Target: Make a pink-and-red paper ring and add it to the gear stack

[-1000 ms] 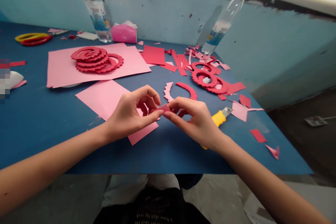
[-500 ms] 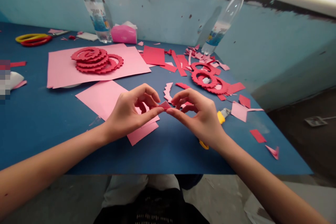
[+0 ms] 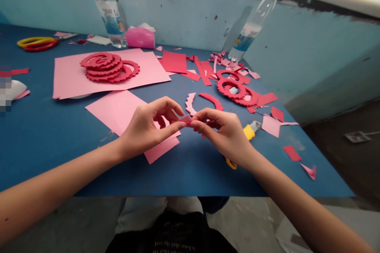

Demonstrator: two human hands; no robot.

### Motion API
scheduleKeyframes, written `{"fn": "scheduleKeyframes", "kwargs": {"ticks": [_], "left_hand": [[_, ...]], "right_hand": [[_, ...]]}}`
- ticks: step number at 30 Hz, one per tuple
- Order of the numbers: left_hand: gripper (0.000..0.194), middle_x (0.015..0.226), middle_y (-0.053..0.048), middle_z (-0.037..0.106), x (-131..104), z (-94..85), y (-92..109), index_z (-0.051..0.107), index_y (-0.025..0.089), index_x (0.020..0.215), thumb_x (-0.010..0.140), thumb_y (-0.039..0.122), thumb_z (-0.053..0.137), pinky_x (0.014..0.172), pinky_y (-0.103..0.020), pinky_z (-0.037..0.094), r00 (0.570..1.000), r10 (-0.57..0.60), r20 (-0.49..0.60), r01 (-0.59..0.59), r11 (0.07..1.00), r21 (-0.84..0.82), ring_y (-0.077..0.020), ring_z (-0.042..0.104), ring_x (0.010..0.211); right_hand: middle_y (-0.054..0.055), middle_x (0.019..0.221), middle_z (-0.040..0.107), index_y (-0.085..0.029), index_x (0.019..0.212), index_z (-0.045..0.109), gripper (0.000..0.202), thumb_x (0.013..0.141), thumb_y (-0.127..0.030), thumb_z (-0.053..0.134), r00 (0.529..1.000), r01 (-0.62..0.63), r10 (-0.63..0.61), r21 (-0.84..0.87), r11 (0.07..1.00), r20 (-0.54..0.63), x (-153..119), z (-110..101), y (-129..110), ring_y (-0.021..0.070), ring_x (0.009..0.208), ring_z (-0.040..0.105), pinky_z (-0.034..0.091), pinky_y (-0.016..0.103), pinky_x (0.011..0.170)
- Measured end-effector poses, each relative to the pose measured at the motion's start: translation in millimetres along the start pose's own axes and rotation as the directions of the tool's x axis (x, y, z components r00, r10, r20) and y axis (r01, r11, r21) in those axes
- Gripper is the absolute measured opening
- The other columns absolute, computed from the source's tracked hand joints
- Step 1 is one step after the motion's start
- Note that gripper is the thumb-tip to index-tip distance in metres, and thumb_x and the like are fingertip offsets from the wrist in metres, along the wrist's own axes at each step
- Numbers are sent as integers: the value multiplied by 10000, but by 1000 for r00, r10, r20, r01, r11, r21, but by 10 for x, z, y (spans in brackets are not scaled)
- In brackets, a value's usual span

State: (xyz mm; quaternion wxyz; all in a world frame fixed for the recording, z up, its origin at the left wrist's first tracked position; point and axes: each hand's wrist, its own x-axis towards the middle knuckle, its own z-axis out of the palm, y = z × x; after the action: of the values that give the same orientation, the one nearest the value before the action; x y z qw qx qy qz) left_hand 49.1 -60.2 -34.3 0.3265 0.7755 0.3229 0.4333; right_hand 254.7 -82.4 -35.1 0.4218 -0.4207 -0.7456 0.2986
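Observation:
A small folded piece of pink paper (image 3: 186, 119) is pinched between my two hands above the table. My left hand (image 3: 152, 124) grips its left end with thumb and fingers. On its right end, the thumb and fingertips of my right hand (image 3: 224, 130) are closed. Below and behind the left hand lie pink paper sheets (image 3: 118, 106). Beyond the right hand are a curved pink zigzag strip (image 3: 190, 103) and a curved red strip (image 3: 212, 100). A yellow utility knife (image 3: 249, 131) lies partly hidden under my right hand.
Red toothed paper rings (image 3: 103, 67) are heaped on a large pink sheet (image 3: 151, 69). More red rings (image 3: 234, 89) and paper scraps lie to the right. Two bottles (image 3: 111, 21), a pink tissue pack (image 3: 141, 37) and scissors (image 3: 38, 43) stand or lie at the back.
My right hand's fingers have closed in and lowered around the paper's right end, uncovering more of the curved red strip. My left hand has hardly moved.

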Motion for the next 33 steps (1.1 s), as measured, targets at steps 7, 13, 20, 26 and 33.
{"fn": "scheduleKeyframes", "kwargs": {"ticks": [7,13,20,26,33], "left_hand": [[89,835,-25,759,6,7,-4,709,178,908,856,251,710,542,-186,548,1000,4,29,-4,1000,8,-124,700,699],[55,752,-12,767,-4,-1,23,744,180,846,809,218,757,528,-205,581,999,-36,-2,36,999,-23,-106,668,551],[62,743,-16,757,5,-23,5,744,167,866,817,203,755,499,-196,577,998,-63,23,65,995,-71,-106,670,534],[104,853,-22,759,10,-31,12,747,187,942,879,258,703,554,-174,569,995,-83,48,87,992,-95,-103,695,660],[63,703,7,732,18,-30,30,755,178,833,826,241,754,501,-162,516,996,-84,-33,83,996,-17,-73,622,542]], "right_hand": [[-5,707,648,-181,822,660,265,929,-423,653,999,38,-38,-14,999,-27,4,-3,3,116,636,583,463,261,590],[-10,723,654,-182,804,654,191,930,-325,661,998,57,-57,-42,998,-12,0,4,-13,108,649,585,477,253,610],[-8,725,662,-174,817,670,145,908,-286,685,997,47,-49,-35,998,-58,-10,7,-1,107,654,586,480,253,601],[-2,713,661,-161,833,683,151,909,-292,678,996,31,-32,-19,999,-84,7,5,10,111,647,598,476,258,585],[-8,750,665,-171,817,663,171,905,-316,687,998,50,-50,-1,999,-39,-11,9,-16,99,666,601,497,225,588]]}}
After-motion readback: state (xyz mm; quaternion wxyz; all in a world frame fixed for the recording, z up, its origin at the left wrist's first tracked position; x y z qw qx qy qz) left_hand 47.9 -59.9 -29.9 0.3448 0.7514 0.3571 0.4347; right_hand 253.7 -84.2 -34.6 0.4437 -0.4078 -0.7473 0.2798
